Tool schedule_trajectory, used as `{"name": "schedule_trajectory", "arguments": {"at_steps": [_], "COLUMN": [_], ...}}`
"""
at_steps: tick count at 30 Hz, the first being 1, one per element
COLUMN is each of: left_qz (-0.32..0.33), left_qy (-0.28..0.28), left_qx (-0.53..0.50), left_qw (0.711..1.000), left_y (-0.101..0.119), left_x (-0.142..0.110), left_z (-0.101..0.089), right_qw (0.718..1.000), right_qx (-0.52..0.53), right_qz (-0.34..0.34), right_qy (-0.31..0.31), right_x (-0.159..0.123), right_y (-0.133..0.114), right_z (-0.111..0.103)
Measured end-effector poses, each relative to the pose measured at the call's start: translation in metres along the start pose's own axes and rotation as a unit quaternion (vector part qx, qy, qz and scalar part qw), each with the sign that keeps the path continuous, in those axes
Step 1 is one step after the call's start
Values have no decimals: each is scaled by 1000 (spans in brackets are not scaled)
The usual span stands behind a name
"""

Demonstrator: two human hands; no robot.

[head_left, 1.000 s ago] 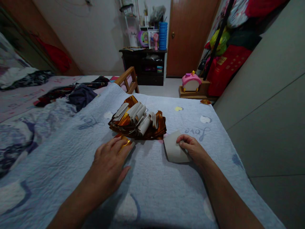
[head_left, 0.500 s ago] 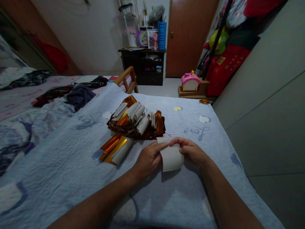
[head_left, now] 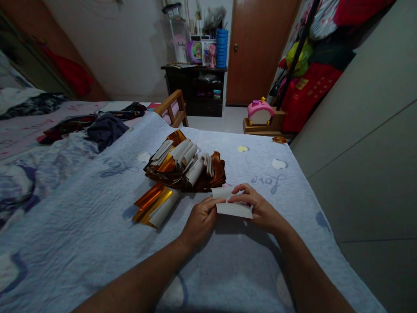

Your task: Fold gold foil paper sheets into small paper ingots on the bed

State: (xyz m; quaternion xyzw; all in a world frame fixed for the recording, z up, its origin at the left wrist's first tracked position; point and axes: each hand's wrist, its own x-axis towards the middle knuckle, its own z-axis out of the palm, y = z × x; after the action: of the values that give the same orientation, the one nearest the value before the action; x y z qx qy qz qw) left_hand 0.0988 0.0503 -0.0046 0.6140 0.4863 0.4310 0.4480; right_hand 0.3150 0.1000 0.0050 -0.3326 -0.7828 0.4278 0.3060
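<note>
A sheet of white-faced paper (head_left: pixel 233 210) is bent between my two hands above the bed, its near edge raised. My left hand (head_left: pixel 202 217) grips its left side, thumb and fingers pressed together. On the right side, my right hand (head_left: pixel 259 206) holds the same sheet, with its fingers bent over the inner face. Just beyond lies a pile of gold foil papers (head_left: pixel 189 163) with white backs, some folded or rolled. A separate folded gold and white paper (head_left: pixel 157 205) rests to the left of my left hand.
A light blue quilt (head_left: pixel 107 243) covers the bed. Dark clothes (head_left: pixel 106 130) lie at the left. A small gold piece (head_left: pixel 279 139) sits at the far right corner. Beyond stand a wooden rail (head_left: pixel 172 106), a dark cabinet (head_left: pixel 195 93) and a pink toy (head_left: pixel 260 111); a pale panel (head_left: pixel 368 143) borders the right.
The sheet's near part, which hung down toward me, is now lifted and bent up. My right hand's fingers have spread and moved over the sheet.
</note>
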Motion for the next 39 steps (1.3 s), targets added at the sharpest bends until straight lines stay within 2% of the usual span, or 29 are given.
{"name": "schedule_trajectory", "arguments": {"at_steps": [5,8,12,15,20,24,35,39], "left_qz": [20,38,63,77,13,-18,-74,-80], "left_qy": [5,-13,-6,-12,-11,7,-3,-7], "left_qx": [88,156,237,244,227,190,279,282], "left_qw": [996,987,969,967,974,982,957,956], "left_y": [-9,-10,-7,-5,0,-1,-8,-8], "left_x": [1,0,-5,-6,-5,-5,-2,-1], "left_z": [-4,-7,-9,-8,-5,-3,-1,-1], "right_qw": [999,997,990,990,986,983,963,956], "right_qx": [-1,37,52,24,12,-43,-126,-173], "right_qz": [-7,28,78,109,166,179,234,225], "right_qy": [-34,-64,-107,-83,-12,4,56,77], "right_x": [1,1,1,1,2,5,3,2], "right_y": [4,3,0,-1,3,1,-4,-1], "right_z": [-3,1,6,6,11,20,27,28]}}
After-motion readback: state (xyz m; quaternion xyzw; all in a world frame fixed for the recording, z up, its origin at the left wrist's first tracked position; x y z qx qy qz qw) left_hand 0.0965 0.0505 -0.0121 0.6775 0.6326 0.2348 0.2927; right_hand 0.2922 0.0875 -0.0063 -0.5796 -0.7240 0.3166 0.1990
